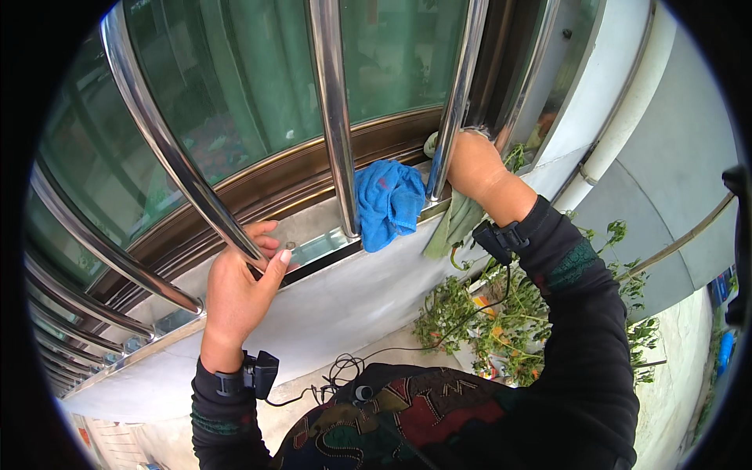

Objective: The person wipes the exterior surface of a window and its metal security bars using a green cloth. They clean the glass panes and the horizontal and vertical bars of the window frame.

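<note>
My left hand (244, 282) is around the foot of a shiny metal window bar (176, 164), its thumb in front and its fingers behind, over the sill. My right hand (476, 161) reaches past another bar at the window's right corner, on a green cloth (455, 226) that hangs down over the sill edge; its fingers are hidden. A crumpled blue cloth (389, 202) lies on the sill between two bars, close to the left of my right hand.
Behind the bars stands a window with a brown metal frame (294, 161). A white drainpipe (623, 111) runs down the wall at right. Leafy potted plants (505, 329) stand below my right arm. A black cable (405, 349) joins the devices strapped on both wrists.
</note>
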The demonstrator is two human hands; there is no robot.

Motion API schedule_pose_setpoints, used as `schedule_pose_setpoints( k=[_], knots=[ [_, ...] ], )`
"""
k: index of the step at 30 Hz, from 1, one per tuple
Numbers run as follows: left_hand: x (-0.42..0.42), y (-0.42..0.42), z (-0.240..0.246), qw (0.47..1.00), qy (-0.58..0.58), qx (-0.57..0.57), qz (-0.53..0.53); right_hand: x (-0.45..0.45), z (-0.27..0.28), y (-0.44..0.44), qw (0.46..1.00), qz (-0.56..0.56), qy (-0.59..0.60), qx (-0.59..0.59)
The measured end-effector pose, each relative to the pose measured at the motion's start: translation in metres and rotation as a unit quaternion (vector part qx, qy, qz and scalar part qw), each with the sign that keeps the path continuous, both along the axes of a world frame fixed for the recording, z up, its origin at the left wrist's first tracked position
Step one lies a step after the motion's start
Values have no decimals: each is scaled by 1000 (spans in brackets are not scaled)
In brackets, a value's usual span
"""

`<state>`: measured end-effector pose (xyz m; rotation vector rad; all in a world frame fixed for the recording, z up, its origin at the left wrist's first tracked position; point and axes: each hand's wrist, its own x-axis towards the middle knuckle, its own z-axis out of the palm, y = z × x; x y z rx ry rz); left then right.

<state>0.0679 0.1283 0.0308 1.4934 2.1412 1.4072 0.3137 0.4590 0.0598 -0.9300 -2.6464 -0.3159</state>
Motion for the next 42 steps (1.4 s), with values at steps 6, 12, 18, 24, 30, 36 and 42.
schedule_pose_setpoints(
  k=[6, 12, 18, 24, 30, 36, 42],
  knots=[
    [2, -1, 2, 1000, -6, 1, 1, 38, -1, -40, 962, 141, 230, 39],
    [4, 0, 4, 1000, -17, -7, -25, 91, 13, -39, 794, 91, 498, -338],
    [6, 0, 4, 1000, -22, -10, -17, 131, 30, -12, 569, 214, 654, -450],
    [5, 1, 1, 1000, 24, -3, -10, 142, 73, 21, 584, 299, 689, -308],
    [8, 3, -3, 1000, 0, 18, 21, 105, 102, 68, 620, 298, 633, -355],
    [18, 4, 3, 998, -46, 17, 33, 64, 123, 107, 688, 283, 550, -380],
    [21, 8, 0, 998, -38, 30, 39, 40, 102, 127, 867, 242, 403, -165]
  ],
)
